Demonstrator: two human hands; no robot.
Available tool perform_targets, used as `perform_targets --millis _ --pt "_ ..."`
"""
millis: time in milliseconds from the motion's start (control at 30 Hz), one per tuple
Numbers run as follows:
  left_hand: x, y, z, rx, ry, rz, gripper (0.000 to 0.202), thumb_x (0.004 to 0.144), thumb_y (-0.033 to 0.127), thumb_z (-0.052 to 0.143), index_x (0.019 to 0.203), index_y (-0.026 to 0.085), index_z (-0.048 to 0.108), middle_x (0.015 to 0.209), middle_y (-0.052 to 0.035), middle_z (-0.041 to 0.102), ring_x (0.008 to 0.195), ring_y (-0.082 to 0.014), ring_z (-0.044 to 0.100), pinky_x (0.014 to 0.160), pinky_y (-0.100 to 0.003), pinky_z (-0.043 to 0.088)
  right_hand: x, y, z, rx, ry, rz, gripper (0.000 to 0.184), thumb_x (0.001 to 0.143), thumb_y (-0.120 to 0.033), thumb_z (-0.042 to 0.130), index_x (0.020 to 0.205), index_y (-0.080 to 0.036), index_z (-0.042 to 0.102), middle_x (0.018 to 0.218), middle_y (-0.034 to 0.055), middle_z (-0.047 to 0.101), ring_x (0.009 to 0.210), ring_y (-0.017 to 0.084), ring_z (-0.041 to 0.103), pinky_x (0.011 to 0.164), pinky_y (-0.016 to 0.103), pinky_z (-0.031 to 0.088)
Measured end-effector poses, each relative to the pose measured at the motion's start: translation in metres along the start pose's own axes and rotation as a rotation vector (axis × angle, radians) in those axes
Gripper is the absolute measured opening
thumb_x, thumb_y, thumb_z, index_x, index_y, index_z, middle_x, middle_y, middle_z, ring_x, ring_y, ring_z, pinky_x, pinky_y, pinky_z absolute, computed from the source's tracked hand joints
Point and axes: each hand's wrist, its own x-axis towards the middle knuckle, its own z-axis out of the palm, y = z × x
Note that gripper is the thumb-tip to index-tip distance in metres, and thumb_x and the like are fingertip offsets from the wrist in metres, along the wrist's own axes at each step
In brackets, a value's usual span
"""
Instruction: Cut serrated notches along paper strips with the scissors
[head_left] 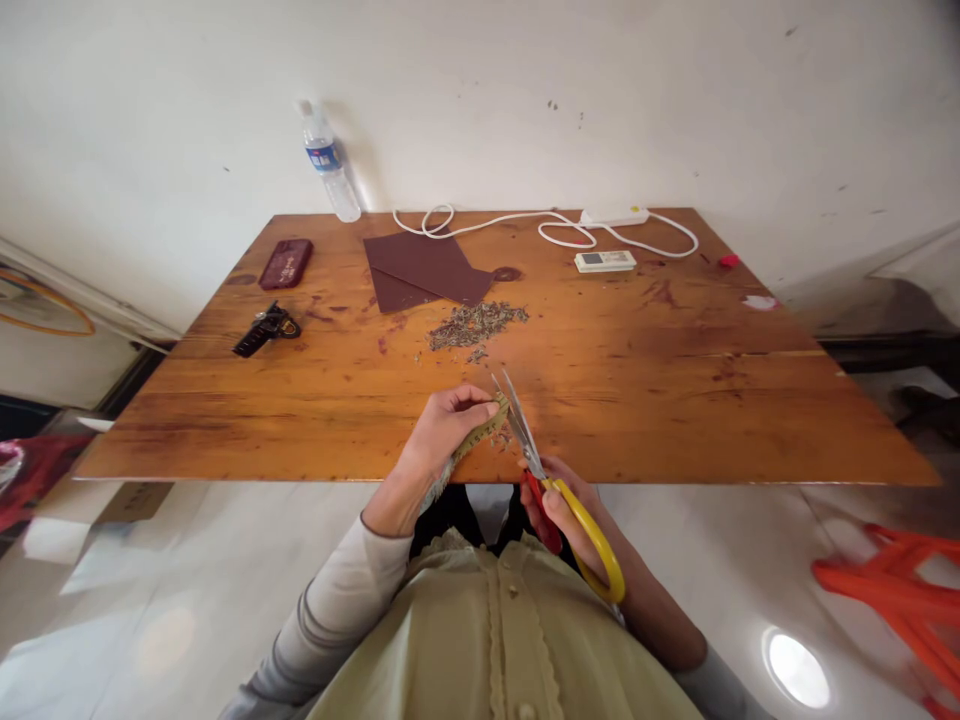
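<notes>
My left hand (454, 425) pinches a yellow-green strip (480, 432) with dark markings, its lower end hanging frayed and pale over the table's front edge. My right hand (559, 505) grips scissors (529, 440) with one yellow and one red handle loop. Their blades are parted and point away from me, right beside the strip's end; whether they touch it I cannot tell. Small snippets (501, 437) lie on the wood under the blades. Farther back is a loose heap of brownish-grey clippings (476, 326).
On the wooden table (660, 400) lie dark red sheets (420, 265), a phone-shaped maroon case (286, 264), a black hair claw (267, 328), a white remote (605, 262) and a power strip (613, 216) with looping cord. A water bottle (330, 165) stands by the wall. An orange stool (892, 580) is at right.
</notes>
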Motion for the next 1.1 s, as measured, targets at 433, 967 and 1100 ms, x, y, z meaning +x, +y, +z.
perform_targets --millis 433,967,1100 --pt "0.003 -0.004 0.006 0.095 0.021 0.056 0.014 0.064 0.027 0.076 0.062 0.017 0.066 0.059 0.0034 0.057 0.057 -0.01 0.046 0.058 -0.025 0.035 0.002 -0.005 0.006 0.075 0.009 -0.005 0.046 0.089 -0.068 0.056 0.1 -0.024 0.052 0.059 -0.0078 0.042 0.039 0.009 0.028 0.038 0.025 0.023" --pt "0.0 -0.004 0.012 -0.034 0.081 -0.024 0.01 0.058 0.023 0.077 0.061 0.016 0.07 0.06 0.0022 0.061 0.058 -0.011 0.049 0.063 -0.026 0.041 0.01 0.026 0.016 0.393 -0.008 0.021 0.057 0.08 -0.076 0.064 0.1 -0.024 0.054 0.068 -0.0068 0.048 0.044 0.006 0.032 0.036 0.016 0.029" --pt "0.0 -0.004 0.01 -0.039 0.066 -0.046 0.009 0.057 0.023 0.078 0.062 0.017 0.073 0.06 0.0016 0.063 0.058 -0.0118 0.05 0.063 -0.027 0.042 0.008 0.02 0.013 0.36 -0.015 0.051 0.056 0.081 -0.076 0.063 0.098 -0.024 0.053 0.065 -0.008 0.046 0.041 0.006 0.029 0.033 0.016 0.028"
